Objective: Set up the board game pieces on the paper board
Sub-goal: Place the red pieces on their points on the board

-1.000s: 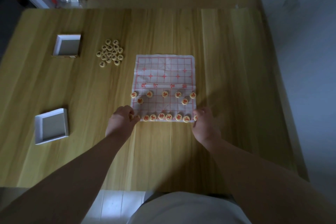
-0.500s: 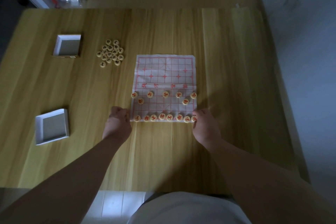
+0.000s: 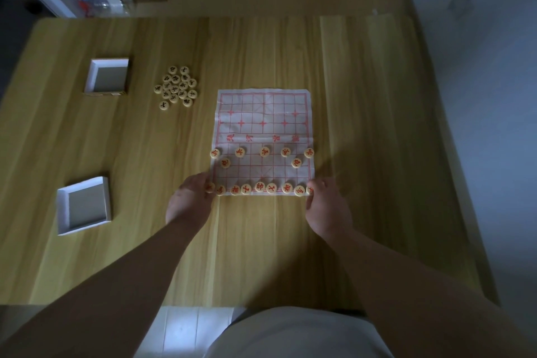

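The paper board (image 3: 263,109) with its red grid lies flat at the table's middle. Red-lettered round pieces fill its near half: a back row (image 3: 259,187) along the near edge, two single pieces (image 3: 225,163) (image 3: 296,162) above it, and a row of several (image 3: 264,151) by the river line. My left hand (image 3: 190,201) pinches the near-left corner piece (image 3: 209,187) with its fingertips. My right hand (image 3: 327,209) has its fingers on the near-right corner piece (image 3: 309,189). A pile of black-lettered pieces (image 3: 175,87) sits off the board to the far left.
A white box half (image 3: 94,76) stands at the far left, beside the black pile. Another shallow white box half (image 3: 62,212) lies at the near left. The wooden table (image 3: 363,125) ends at a wall on the right. Cardboard boxes stand on the floor beyond it.
My left hand pulled back to the left off the board's corner, then returned to the near-left corner piece. My right hand stayed at the near-right corner.
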`<state>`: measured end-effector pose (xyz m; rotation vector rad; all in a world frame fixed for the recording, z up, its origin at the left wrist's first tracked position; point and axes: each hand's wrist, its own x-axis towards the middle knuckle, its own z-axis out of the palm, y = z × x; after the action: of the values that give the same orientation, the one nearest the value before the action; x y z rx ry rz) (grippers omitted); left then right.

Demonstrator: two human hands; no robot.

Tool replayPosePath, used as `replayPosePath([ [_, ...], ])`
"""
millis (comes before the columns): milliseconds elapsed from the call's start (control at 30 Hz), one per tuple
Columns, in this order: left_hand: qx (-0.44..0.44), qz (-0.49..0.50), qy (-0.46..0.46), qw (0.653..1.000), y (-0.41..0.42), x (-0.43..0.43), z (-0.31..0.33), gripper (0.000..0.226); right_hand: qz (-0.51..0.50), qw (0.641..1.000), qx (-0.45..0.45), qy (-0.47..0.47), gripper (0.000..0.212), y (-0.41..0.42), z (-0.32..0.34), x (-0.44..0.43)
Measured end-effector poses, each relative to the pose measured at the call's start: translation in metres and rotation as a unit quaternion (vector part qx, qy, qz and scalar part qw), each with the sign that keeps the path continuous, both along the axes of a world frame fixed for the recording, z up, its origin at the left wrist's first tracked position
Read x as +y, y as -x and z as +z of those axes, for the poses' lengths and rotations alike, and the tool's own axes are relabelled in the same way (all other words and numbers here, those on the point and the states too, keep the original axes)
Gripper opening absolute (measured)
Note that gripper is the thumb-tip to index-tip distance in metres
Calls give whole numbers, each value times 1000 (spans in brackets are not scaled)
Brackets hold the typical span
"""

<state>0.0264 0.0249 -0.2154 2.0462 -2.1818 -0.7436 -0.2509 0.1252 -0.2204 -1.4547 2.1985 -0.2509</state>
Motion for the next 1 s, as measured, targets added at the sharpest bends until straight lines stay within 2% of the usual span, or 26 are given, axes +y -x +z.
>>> replayPosePath([
  [167,-40,-37,30,998,1,7,0,25,16,1000,10,6,38,-3,3,7],
  [333,-66,-103,81,989,2,15,-7,29,142,983,117,6,48,-5,8,12],
  [433,-61,-118,106,986,3,21,-9,34,177,974,142,7,47,-9,9,15],
  [633,-53,-147,132,979,5,38,-8,33,214,967,135,-11,58,-12,3,19],
  [1000,-69,-164,109,978,9,42,-8,52,209,970,122,-23,67,-14,10,15],
])
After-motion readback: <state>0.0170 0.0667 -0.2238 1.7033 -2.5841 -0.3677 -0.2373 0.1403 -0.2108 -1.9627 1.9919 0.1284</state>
